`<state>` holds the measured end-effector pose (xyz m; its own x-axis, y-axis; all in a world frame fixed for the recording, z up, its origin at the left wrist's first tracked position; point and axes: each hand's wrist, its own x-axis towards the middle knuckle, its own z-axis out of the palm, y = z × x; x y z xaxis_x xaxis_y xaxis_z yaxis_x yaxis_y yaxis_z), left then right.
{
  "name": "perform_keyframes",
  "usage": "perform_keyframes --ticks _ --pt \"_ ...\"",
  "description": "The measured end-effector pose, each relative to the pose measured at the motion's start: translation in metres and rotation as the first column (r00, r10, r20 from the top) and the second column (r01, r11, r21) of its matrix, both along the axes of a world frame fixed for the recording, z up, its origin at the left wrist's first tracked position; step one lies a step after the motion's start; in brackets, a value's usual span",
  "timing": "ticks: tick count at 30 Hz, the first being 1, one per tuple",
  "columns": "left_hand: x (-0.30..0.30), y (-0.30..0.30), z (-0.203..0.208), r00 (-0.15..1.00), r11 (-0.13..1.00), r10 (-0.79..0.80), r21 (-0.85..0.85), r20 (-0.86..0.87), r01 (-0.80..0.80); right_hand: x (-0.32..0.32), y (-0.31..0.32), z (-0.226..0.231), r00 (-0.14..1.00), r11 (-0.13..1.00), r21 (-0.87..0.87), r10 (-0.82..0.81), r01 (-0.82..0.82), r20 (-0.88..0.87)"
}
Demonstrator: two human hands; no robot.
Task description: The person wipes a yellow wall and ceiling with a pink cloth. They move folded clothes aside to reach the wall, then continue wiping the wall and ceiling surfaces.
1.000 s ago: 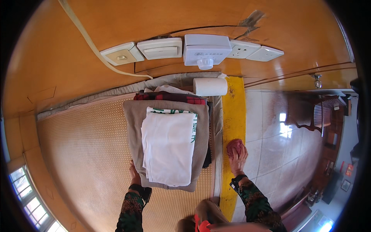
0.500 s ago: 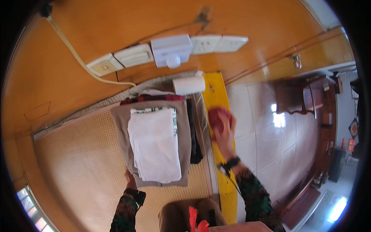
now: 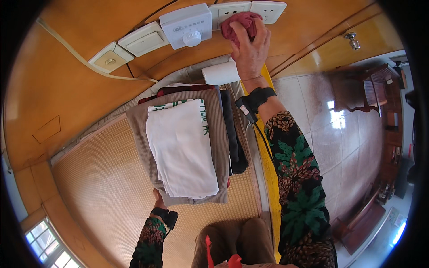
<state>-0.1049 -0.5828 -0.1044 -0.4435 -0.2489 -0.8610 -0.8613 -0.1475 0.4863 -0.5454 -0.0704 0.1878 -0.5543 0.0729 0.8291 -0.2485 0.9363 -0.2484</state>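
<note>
My right hand [image 3: 251,52] is closed around a bunched dark red cloth [image 3: 237,26]. It presses the cloth against the wall socket plate [image 3: 222,10], beside a second white socket plate [image 3: 271,10]. At the lower left of the folded clothes, my left hand [image 3: 158,199] rests by the mat; its fingers are mostly hidden by the pile's edge. That pile has a white folded shirt [image 3: 183,152] with green print on top, a brown ribbed garment [image 3: 220,178] under it, and dark clothes [image 3: 235,147] at its right side.
A white box with a round knob [image 3: 187,26] and a wall switch [image 3: 143,41] are on the wooden wall. A white roll [image 3: 220,73] lies behind the clothes. The woven mat [image 3: 103,178] ends at a yellow board [image 3: 273,196]. Beyond is a tiled floor [image 3: 313,156] with a wooden chair [image 3: 364,91].
My right hand has moved up and away from the yellow board to the wall socket, carrying the red cloth. My left hand stays beside the clothes pile.
</note>
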Motion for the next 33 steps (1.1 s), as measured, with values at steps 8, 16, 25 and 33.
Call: perform_keyframes --ticks 8,16,25,33 --pt "-0.006 0.005 -0.005 1.0 1.0 -0.019 -0.007 -0.006 0.019 -0.003 0.001 0.012 0.998 0.993 -0.11 0.051 -0.048 0.031" --pt "-0.006 0.006 -0.009 0.999 0.999 -0.039 -0.011 -0.008 0.039 0.01 -0.001 0.003 1.0 0.985 -0.169 -0.015 0.018 0.015" --pt "-0.009 0.006 -0.014 0.998 0.998 -0.053 -0.021 -0.025 0.053 0.01 -0.003 0.019 0.994 0.996 -0.089 0.016 -0.006 0.111" --pt "-0.011 0.008 -0.021 0.997 0.998 -0.048 -0.037 -0.053 0.046 -0.003 -0.008 0.013 0.999 0.994 -0.11 0.027 -0.024 0.025"
